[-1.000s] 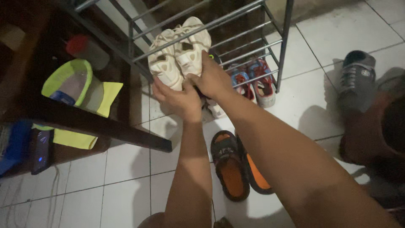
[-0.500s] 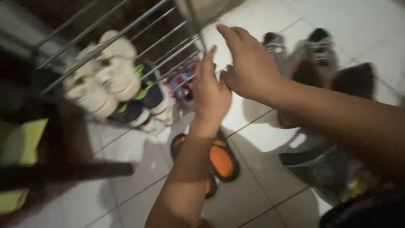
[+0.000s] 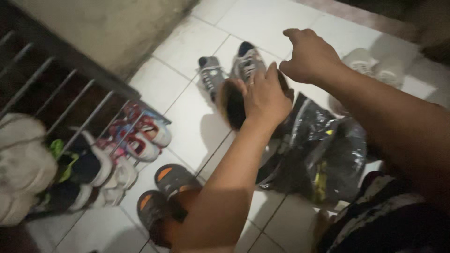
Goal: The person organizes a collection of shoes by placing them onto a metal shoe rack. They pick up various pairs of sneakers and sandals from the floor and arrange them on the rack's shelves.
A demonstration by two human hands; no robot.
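Observation:
My left hand (image 3: 266, 96) reaches out over the white tiled floor, fingers spread, its fingertips on a dark brown shoe (image 3: 232, 105) that stands tilted. Whether it grips the shoe is unclear; it looks only touched. My right hand (image 3: 309, 54) hovers higher and to the right, fingers loosely curled and apart, with nothing in it. Just beyond both hands lies a pair of grey sneakers (image 3: 212, 75). A crumpled black plastic bag (image 3: 328, 150) sits under my right forearm.
A metal shoe rack (image 3: 70, 110) stands at the left with white shoes (image 3: 21, 164) on it, and dark shoes (image 3: 82, 168) and small red-and-white shoes (image 3: 145, 133) below. Grey-and-orange sandals (image 3: 169, 180) lie beneath my left arm. White sneakers (image 3: 375, 65) are at the far right.
Both hands have left the white shoes on the rack and swung right. The view turned with them, from the rack to the floor with the grey sneakers and the dark shoe.

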